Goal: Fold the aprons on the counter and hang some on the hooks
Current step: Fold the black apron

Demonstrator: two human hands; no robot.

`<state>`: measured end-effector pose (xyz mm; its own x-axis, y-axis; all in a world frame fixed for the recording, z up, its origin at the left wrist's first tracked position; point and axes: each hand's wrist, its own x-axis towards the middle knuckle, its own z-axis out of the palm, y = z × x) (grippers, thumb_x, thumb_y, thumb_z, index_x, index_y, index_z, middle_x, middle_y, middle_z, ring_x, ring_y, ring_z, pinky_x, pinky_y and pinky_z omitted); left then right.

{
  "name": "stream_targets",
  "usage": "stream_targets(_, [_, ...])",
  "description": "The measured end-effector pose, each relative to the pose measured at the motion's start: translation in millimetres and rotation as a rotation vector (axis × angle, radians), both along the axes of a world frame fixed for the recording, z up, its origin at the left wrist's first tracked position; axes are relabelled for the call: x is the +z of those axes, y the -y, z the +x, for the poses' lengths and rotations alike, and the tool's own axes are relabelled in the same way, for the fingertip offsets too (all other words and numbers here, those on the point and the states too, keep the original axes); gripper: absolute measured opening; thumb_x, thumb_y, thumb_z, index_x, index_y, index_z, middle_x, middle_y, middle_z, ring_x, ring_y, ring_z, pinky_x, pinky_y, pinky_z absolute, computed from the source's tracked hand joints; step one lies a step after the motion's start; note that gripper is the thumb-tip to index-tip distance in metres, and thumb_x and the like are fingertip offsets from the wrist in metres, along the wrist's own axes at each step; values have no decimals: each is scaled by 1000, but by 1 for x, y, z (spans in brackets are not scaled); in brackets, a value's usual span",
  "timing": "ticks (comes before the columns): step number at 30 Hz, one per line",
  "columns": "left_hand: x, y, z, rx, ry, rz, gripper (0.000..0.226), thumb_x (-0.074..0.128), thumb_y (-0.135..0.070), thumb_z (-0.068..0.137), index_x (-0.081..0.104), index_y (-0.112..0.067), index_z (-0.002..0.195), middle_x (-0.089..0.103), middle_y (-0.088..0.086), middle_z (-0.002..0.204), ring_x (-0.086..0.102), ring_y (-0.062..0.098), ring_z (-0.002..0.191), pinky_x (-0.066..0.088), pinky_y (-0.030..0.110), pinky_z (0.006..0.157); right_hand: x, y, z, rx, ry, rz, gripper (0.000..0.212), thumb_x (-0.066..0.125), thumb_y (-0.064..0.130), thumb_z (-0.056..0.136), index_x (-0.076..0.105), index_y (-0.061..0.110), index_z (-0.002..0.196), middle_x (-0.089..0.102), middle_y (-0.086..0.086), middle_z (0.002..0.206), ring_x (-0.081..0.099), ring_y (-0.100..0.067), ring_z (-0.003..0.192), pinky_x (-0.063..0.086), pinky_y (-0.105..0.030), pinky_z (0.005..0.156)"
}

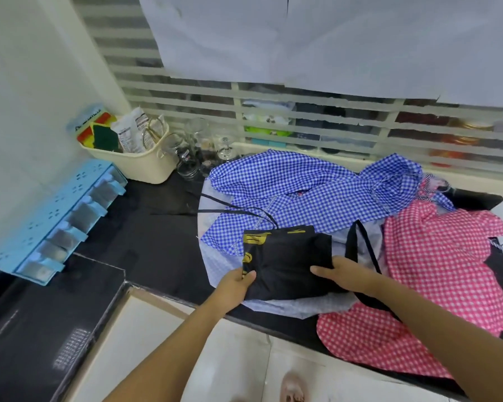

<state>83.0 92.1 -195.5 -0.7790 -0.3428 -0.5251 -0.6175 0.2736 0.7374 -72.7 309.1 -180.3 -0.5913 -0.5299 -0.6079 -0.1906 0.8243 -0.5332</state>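
A folded black apron with yellow print lies on top of a blue checked apron spread over the black counter. My left hand pinches the black apron's near left corner. My right hand grips its near right edge, thumb on top. Black straps trail from it to the right and back left. A pink checked apron lies crumpled at the right, hanging over the counter's front edge. No hooks are in view.
A cream basket with sponges and packets stands at the back left, glass jars beside it. A blue spice rack is fixed on the left wall. Behind the counter runs a louvred window.
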Motion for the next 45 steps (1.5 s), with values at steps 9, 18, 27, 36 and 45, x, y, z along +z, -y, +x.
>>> stream_targets(9, [-19, 1, -22, 368, 57, -105, 58, 52, -47, 94, 43, -10, 50, 50, 8, 56, 49, 17, 59, 40, 29, 62, -5, 16, -12, -106, -4, -41, 70, 26, 56, 97, 65, 1, 113, 68, -16, 109, 63, -25, 95, 48, -30, 83])
stream_targets(18, [-21, 1, -29, 365, 100, -164, 57, 51, -37, 97, 38, -11, 48, 44, 4, 50, 42, 14, 53, 31, 23, 51, -4, 25, 5, 588, -1099, -345, 80, 39, 64, 80, 38, 12, 141, 36, -8, 146, 33, -26, 135, 31, -44, 110])
stream_targets(27, [-11, -4, -30, 299, 114, -253, 55, 41, -25, 102, 39, -9, 49, 45, 5, 53, 41, 14, 53, 33, 28, 56, -49, 28, 15, 767, -752, -5, 123, 84, 21, 19, 47, 23, 136, 56, -4, 136, 59, -27, 118, 46, -37, 93])
stream_targets(36, [-4, -14, -17, 20, -317, -803, 60, 63, -2, 78, 46, -3, 135, 51, 10, 133, 45, 21, 122, 34, 23, 104, -34, 26, 12, 850, -781, 5, 122, 74, 16, 56, -2, 27, 151, 28, -3, 154, 39, -28, 136, 27, -39, 108])
stream_targets(45, [-5, -32, 2, -723, -75, -632, 90, 25, -81, 79, -8, -36, 150, -21, -16, 155, -34, 10, 139, -25, 33, 112, -24, 5, 26, 1024, -738, 92, 122, 64, 50, 59, -15, 29, 150, 52, 0, 140, 53, -22, 126, 49, -32, 93])
